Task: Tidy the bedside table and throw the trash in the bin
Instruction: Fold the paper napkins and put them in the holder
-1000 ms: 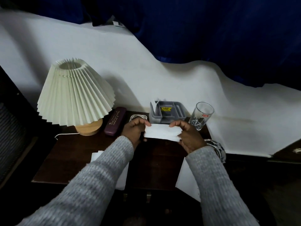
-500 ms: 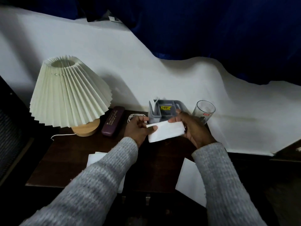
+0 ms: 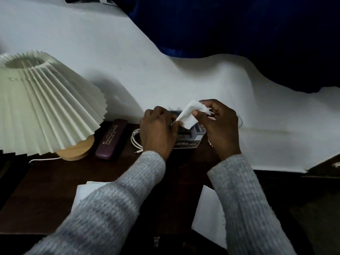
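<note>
Seen from the head camera, both of the person's hands are raised over the back edge of the dark wooden surface point(image 3: 55, 181), in front of a grey organiser tray point(image 3: 199, 132). Between them is a white tissue point(image 3: 189, 115), held slanted and clear of the surface. The left hand point(image 3: 158, 131) has its fingers curled and pinches the tissue's lower corner. The right hand point(image 3: 220, 129) pinches the upper part between thumb and fingers, where the end is bunched and frayed. Most of the tray is hidden behind the hands. A printed card point(image 3: 187, 144) marked "OPEL" lies against the tray's front.

Towards the back left corner stands a lamp with a pleated cream shade point(image 3: 46, 103) on a round wooden base point(image 3: 77, 150). Just beside the base lies a maroon glasses case point(image 3: 111, 138). A coiled white cable point(image 3: 136, 140) lies between the case and the left hand.

Near the front edge, a white sheet of paper point(image 3: 86, 188) lies partly under the grey knitted left sleeve point(image 3: 114, 208). Another white paper point(image 3: 207, 214) hangs over the front right corner. Behind the surface spreads a white cloth point(image 3: 184, 70), with dark blue fabric point(image 3: 239, 24) above it.
</note>
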